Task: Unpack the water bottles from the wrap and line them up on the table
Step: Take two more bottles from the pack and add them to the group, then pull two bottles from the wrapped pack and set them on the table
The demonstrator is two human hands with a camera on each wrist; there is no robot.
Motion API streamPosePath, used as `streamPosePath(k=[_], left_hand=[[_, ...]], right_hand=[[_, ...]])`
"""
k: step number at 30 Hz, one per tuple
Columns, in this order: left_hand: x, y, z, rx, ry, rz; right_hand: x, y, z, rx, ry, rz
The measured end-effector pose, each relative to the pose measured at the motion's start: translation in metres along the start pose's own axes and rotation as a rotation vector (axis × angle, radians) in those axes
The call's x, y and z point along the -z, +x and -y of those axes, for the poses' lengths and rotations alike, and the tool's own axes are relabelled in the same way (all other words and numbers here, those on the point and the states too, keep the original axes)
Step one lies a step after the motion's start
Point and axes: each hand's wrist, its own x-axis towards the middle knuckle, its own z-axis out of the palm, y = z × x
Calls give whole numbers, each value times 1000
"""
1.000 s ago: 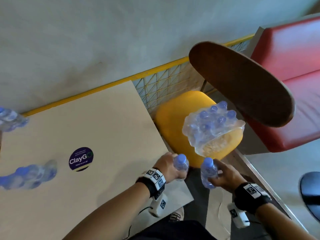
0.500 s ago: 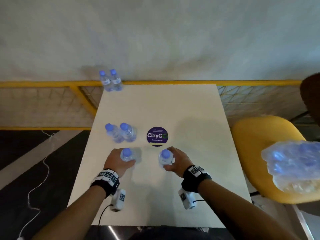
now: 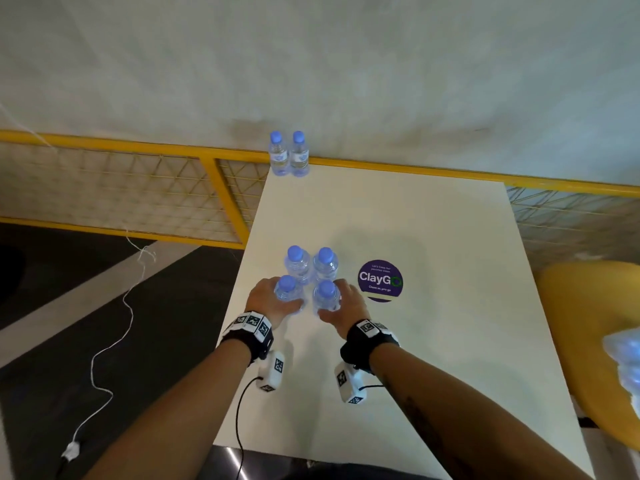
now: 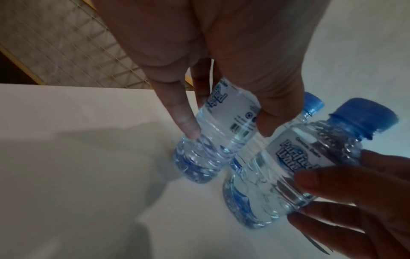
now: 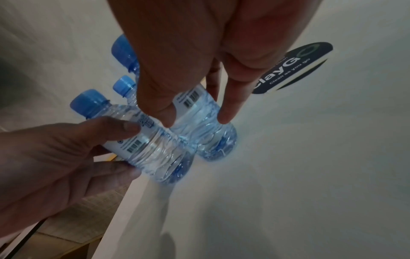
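On the white table (image 3: 433,341) my left hand (image 3: 273,301) grips a clear blue-capped water bottle (image 3: 287,292) and my right hand (image 3: 346,301) grips another (image 3: 326,295). Both bottles are upright and side by side, directly in front of a standing pair (image 3: 311,266). The left wrist view shows my fingers and thumb curled round the left bottle (image 4: 224,133), its base on the table. The right bottle (image 5: 199,126) looks the same in the right wrist view. Two more bottles (image 3: 289,155) stand at the far left corner. The wrapped pack (image 3: 623,362) shows at the right edge.
A round purple ClayGo sticker (image 3: 380,280) lies just right of the bottles. A yellow chair (image 3: 581,341) stands to the right under the pack. A yellow mesh railing (image 3: 138,188) runs behind the table, and a white cable (image 3: 114,341) trails on the floor at left.
A second ago both hands held the bottles beside the chair. They carried them over the table, then forward and together, up against the middle pair.
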Motion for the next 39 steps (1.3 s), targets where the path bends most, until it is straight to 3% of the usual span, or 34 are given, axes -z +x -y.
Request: streamPosePath(k=[7, 16, 19, 22, 24, 28, 31, 39], left_hand=[[0, 16, -17, -11, 110, 85], [-3, 21, -20, -33, 199, 71], [-3, 15, -22, -48, 210, 57], [-6, 0, -10, 127, 193, 51], [-18, -14, -1, 232, 244, 145], [-70, -42, -20, 142, 307, 389], [-133, -59, -65, 48, 283, 468], [-315, -106, -242, -272, 280, 691]], right_hand=[[-5, 7, 17, -10, -59, -23], [4, 9, 29, 21, -183, 36], [4, 11, 20, -4, -116, 49], [10, 9, -2, -52, -34, 60], [20, 5, -24, -45, -37, 99], [62, -23, -81, -62, -82, 219], [107, -60, -137, -115, -66, 219], [257, -194, -302, -416, 95, -131]])
